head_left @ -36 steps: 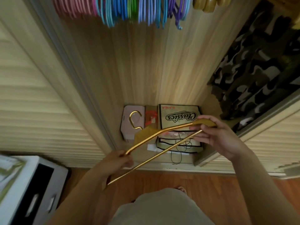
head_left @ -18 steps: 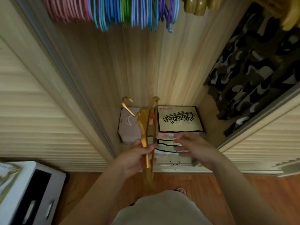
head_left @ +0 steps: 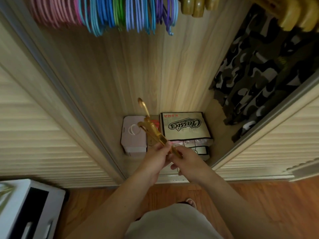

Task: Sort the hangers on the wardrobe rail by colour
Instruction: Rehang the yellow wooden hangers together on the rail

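at the far left a white cabinet [head_left: 25, 209] with a dark front panel stands on the wooden floor [head_left: 269, 200], beside a pale slatted wardrobe door [head_left: 34, 128]. along the top, hangers hang in colour groups: pink hangers [head_left: 53, 12] leftmost, then blue hangers [head_left: 101, 16] with a green hanger [head_left: 119, 12] among them, then purple hangers [head_left: 165, 14], then thick wooden hangers [head_left: 195, 6] in an olive-brown tone.

low in the wardrobe, a pink box [head_left: 133, 137] sits on the bottom board, just left of a bag printed "classics" [head_left: 184, 126].

in front of these, the left hand [head_left: 155, 159] grips the gold hangers [head_left: 155, 133], fingers curled round the lower end. the hangers look shiny, translucent amber-gold, seen edge-on and tilted up to the left, with two curved metal hooks at the top, one raised above the other. how many hangers are in the bundle cannot be told. the right hand [head_left: 188, 163] meets the same lower end just right of the left hand, fingers bent against it; whether it truly clasps the hangers is not clear.

to the right hangs a camouflage garment [head_left: 259, 75], and past it another slatted door [head_left: 276, 145].
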Demonstrator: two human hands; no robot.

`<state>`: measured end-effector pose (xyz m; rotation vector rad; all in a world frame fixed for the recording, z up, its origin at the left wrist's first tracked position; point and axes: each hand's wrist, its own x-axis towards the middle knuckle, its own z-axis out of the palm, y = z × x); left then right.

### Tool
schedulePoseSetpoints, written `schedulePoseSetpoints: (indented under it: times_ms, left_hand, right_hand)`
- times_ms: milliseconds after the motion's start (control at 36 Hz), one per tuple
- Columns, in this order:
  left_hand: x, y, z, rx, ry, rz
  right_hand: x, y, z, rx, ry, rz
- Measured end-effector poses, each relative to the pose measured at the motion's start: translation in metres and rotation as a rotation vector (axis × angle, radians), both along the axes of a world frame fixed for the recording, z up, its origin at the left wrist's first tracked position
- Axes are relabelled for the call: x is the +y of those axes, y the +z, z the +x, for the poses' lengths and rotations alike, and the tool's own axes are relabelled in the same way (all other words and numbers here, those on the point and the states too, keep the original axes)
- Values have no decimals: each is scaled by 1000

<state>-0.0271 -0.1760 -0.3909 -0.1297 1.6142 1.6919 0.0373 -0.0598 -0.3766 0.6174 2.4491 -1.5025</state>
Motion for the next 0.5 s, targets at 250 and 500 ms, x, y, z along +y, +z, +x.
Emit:
schedulePoseSetpoints:
  times_ms: [250,500]
  left_hand:
    - [-4,91,-26,664,-99,-204]
    - [-6,301,-107,1814,191,-190]
  right_hand:
    - [60,37,-8,51,-426,-108]
    - [108,169,-24,325,-550,44]
